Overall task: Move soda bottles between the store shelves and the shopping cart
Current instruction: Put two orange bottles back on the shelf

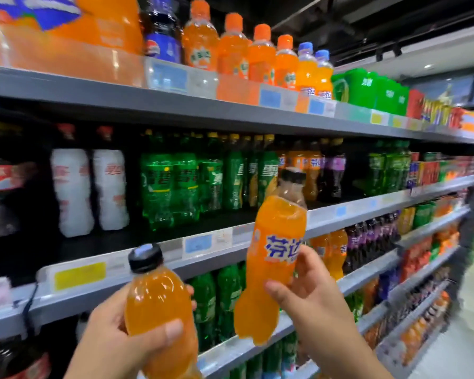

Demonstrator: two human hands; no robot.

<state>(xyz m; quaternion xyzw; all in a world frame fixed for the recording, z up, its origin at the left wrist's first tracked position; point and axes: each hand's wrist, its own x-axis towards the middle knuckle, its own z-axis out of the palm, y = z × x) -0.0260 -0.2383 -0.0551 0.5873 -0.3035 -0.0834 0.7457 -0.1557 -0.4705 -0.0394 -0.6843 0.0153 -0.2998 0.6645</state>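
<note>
**Head view**

The left hand (126, 332) occupied the 7 o'clock sector of the frame. Its fingers and thumb were curled round the lower body of the left bottle (159, 302), an orange soda with a black cap that leaned toward 11 o'clock.

The right hand (309, 294), at 5 o'clock, gripped the right bottle (274, 255) at its narrow waist. The thumb lay on the near side and the fingers wrapped round the far side at the label's lower edge. This cap pointed toward 1 o'clock.

Both bottles were held in the air in front of the shelving, apart from each other and touching no shelf. The right bottle's neck stood in front of the middle shelf (367, 212), below the green bottles (181, 184) at 12 o'clock. The shopping cart was not in view, so the direction of transfer could not be determined.

**Handling assessment**

- Both bottles appeared nearly full, so each was judged moderately heavy for one hand, with liquid free to slosh.
- The plastic walls were judged semi-rigid, yielding under a hard squeeze.
- The bare plastic was probably slick, while the label band offered more friction.
- The moulded waist was judged the best place to hold, since the flare below it resists slipping.
- Breakage was unlikely, but the contents were carbonated, so dropping or shaking was to be avoided.
</note>
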